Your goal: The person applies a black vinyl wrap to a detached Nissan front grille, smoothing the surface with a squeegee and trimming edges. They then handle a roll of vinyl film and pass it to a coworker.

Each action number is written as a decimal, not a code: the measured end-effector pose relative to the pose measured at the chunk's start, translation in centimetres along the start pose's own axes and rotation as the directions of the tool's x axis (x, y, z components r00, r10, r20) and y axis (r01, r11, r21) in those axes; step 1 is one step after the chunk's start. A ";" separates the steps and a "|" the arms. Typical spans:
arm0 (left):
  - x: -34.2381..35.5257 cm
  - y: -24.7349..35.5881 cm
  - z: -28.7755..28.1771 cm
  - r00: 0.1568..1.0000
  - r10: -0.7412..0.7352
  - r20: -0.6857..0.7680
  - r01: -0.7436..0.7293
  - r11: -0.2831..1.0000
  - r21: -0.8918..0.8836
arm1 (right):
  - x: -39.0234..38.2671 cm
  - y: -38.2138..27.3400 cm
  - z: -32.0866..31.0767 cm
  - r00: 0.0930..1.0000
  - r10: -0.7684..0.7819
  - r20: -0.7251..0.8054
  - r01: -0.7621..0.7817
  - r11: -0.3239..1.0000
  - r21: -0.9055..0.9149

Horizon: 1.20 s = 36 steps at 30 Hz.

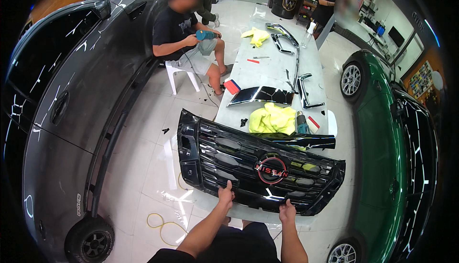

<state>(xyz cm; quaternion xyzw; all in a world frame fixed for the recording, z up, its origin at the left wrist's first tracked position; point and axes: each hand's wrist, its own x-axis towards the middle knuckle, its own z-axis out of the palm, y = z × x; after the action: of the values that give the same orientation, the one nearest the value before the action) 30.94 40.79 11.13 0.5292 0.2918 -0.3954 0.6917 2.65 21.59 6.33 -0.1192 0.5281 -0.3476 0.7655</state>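
Note:
A glossy black car grille (252, 192) with honeycomb openings lies tilted over the near end of the white table (227, 115). It bears a round emblem (271, 170) with red lettering. My left hand (227, 194) is closed on its lower edge, thumb on top. Further right, my right hand (287, 211) grips the same edge; its fingers are hidden beneath. Just beyond the grille are a glossy black trim strip (313, 141), a crumpled yellow cloth (272, 118), a teal heat gun (301, 122) and a red-and-white squeegee (312, 124).
A seated person (179, 38) holds another heat gun (205, 34) left of the table. Chrome trim pieces (306, 93) and a black panel (262, 95) lie farther along. A grey car (71, 91) stands left, a green car (377, 134) right. A yellow hose (162, 225) loops on the floor.

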 end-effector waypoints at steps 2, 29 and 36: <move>-0.2 0.0 0.0 0.999 0.039 0.025 -0.039 0.999 -0.016 | -0.1 0.0 0.0 0.997 0.005 0.077 -0.005 1.000 -0.003; -0.2 0.2 -1.7 1.000 -0.008 0.007 0.008 0.995 -0.103 | 0.9 -0.2 -0.1 0.998 0.052 -0.026 -0.051 0.998 0.022; 1.5 -0.4 -0.5 0.994 0.013 -0.104 -0.019 0.998 -0.057 | 1.7 1.4 0.2 0.973 -0.055 -0.224 0.032 0.994 -0.105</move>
<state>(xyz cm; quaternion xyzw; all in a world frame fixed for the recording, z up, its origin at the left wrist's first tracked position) 31.35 40.84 9.53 0.5311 0.3342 -0.3532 0.6939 3.71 21.45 4.39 -0.1290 0.6260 -0.3485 0.6856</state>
